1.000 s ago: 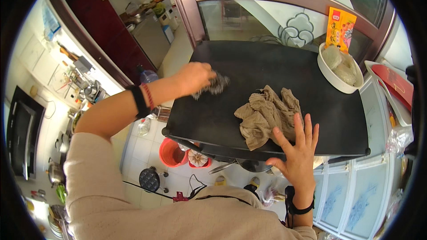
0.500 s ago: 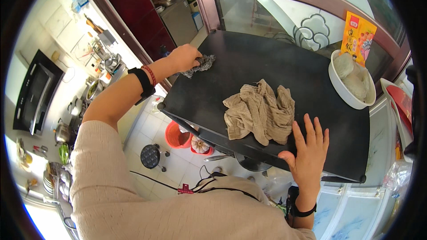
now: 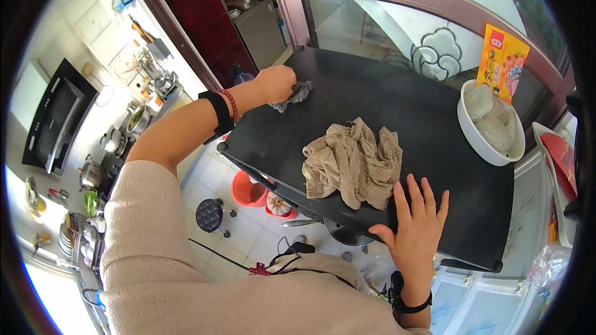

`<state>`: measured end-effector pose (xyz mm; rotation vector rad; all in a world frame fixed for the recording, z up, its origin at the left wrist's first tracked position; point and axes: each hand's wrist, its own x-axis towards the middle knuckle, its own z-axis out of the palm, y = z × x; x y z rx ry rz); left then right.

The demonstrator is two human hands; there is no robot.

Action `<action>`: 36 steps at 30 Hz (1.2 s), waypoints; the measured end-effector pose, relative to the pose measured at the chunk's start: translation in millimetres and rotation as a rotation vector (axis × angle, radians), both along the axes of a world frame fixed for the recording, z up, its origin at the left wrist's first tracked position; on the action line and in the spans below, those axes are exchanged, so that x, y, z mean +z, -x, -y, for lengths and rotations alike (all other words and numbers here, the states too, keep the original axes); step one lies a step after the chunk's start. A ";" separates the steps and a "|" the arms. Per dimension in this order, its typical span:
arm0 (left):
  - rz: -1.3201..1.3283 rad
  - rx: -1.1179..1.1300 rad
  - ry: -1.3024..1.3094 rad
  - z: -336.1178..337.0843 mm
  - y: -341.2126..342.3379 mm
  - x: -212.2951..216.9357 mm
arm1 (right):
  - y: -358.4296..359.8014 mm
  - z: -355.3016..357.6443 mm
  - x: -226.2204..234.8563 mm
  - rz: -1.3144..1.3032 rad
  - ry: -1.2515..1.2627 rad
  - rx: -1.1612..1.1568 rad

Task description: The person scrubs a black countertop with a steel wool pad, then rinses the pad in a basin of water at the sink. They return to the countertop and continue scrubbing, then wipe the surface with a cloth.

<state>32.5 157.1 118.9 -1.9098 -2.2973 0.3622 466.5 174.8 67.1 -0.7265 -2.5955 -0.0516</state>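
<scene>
Flat black rectangular tabletop (image 3: 397,111) in a tiled kitchen; glass sliding door with brown frame (image 3: 397,0) behind it; stove counter with pots (image 3: 124,136) off to the person's left; orange plastic bucket (image 3: 247,190) on the floor under the near edge.

Left hand (image 3: 277,83) reaches out with the arm extended, fingers curled shut around a small grey scrubbing cloth (image 3: 299,93); cloth pressed on the tabletop at the left edge, sticking out just past the knuckles.

Right hand (image 3: 415,228) flat, palm down, fingers spread and holding nothing; it rests on the near edge, fingertips pointing up-table.

Crumpled beige dish towel (image 3: 352,164) lies just left of the right fingertips, near touching; well apart from the left fist.

White oval ceramic bowl (image 3: 490,125) with pale contents sits at the right edge, beyond the right fingertips; orange food packet (image 3: 503,62) stands behind it.

Bare tabletop between left fist and bowl, and between towel and bowl.
</scene>
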 end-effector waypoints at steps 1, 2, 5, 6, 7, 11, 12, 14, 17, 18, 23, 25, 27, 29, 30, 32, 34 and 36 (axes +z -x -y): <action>0.033 -0.034 0.002 0.0 -0.2 -0.5 | 1.5 -1.1 0.5 -0.022 -0.006 -0.012; 0.065 -0.064 0.004 2.3 -0.8 -1.1 | 3.7 -1.8 1.4 -0.045 -0.012 -0.019; 0.157 -0.206 0.285 11.3 -49.2 12.4 | 3.6 -2.0 -0.7 -0.095 0.014 -0.031; 0.326 -0.283 0.261 17.1 -66.4 16.9 | 2.5 -4.5 -1.4 -0.107 0.016 -0.039; 0.497 -0.348 0.242 27.8 -77.4 21.8 | 1.3 -3.9 -1.8 -0.106 0.036 -0.040; 0.463 -0.210 0.014 39.2 -79.6 48.2 | 0.6 -2.7 -0.3 -0.107 0.078 0.003; 0.454 -0.209 -0.076 36.8 -80.0 56.6 | -0.4 -3.4 -1.6 -0.115 0.076 0.015; 0.405 -0.152 -0.067 27.3 -86.5 69.0 | -2.0 -3.5 2.7 -0.107 0.097 0.032; 0.326 -0.230 -0.087 9.8 -90.1 66.1 | -5.1 -3.8 5.6 -0.100 0.096 0.115; 0.293 -0.260 -0.094 0.5 -94.5 64.0 | -6.4 -4.8 7.1 -0.091 0.068 0.137; 0.214 -0.462 -0.226 -77.9 -101.3 54.0 | -5.3 -3.7 6.8 -0.077 0.132 0.132; 0.253 -0.559 -0.113 -97.4 -98.0 39.9 | -5.6 -4.5 4.4 -0.089 0.154 0.149; 0.372 -0.674 0.146 -111.9 -92.6 19.4 | -6.0 -3.3 3.7 -0.094 0.172 0.149; 0.344 -0.555 0.056 -104.2 -111.3 6.2 | -10.5 -6.3 0.9 -0.106 0.200 0.140; 0.382 -0.538 0.022 -105.9 -108.8 -0.7 | -12.4 -6.3 3.2 -0.107 0.214 0.140; 0.277 -0.507 -0.056 -126.6 -97.4 -3.0 | -11.8 -10.5 4.1 -0.104 0.191 0.130; 0.164 -0.446 -0.180 -149.9 -59.2 -15.2 | -10.3 -9.6 7.0 -0.102 0.192 0.162; 0.141 -0.308 -0.274 -184.1 -23.3 -21.6 | -11.0 -10.0 8.3 -0.118 0.221 0.188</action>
